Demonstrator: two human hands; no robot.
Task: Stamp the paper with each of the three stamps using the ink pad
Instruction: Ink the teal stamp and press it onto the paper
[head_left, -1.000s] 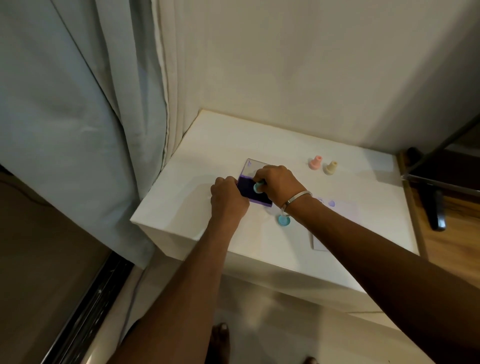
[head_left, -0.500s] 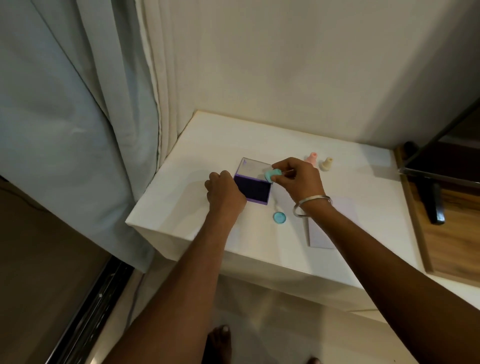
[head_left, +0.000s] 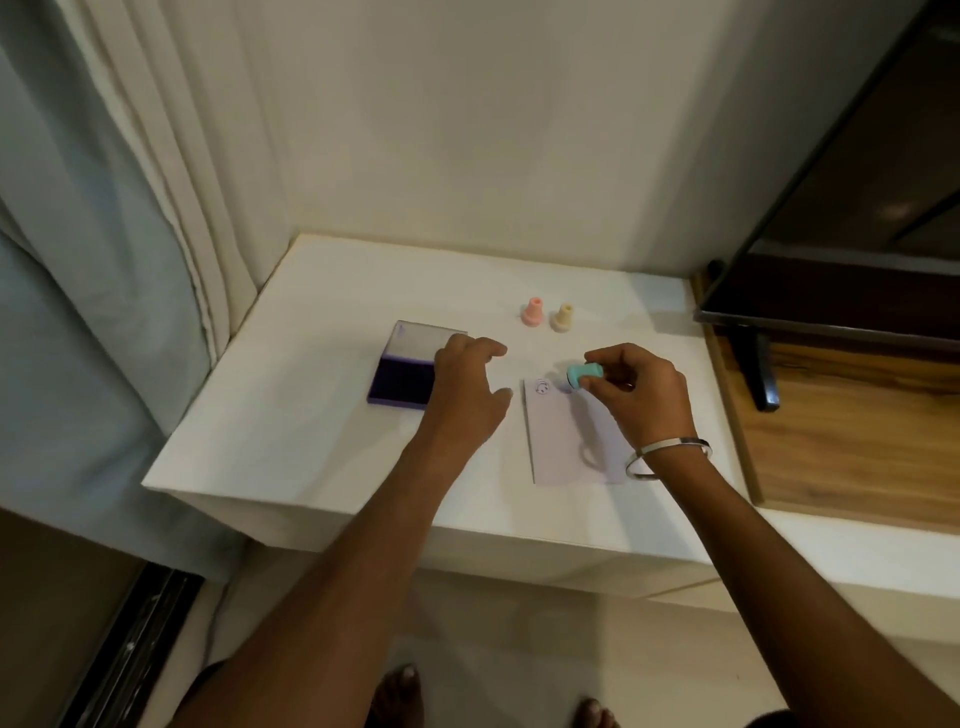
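Between right-hand fingers (head_left: 597, 383): teal stamp (head_left: 583, 374).

Bare table (head_left: 322, 426) lies left of the ink pad (head_left: 402, 382); pink stamp (head_left: 532, 312) and yellow stamp (head_left: 562, 317) stand behind.

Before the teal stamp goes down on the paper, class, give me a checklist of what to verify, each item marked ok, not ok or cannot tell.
1. Teal stamp held firmly by the right hand: ok.
2. Stamp over the paper, near its far edge: ok.
3. Landing spot free of the earlier print: cannot tell; a faint mark lies under the stamp.
4. Stamp face inked: cannot tell, face hidden.
5. Paper held steady: not ok; the left hand hovers beside it.
6. Ink pad open for the pink stamp and yellow stamp: ok.
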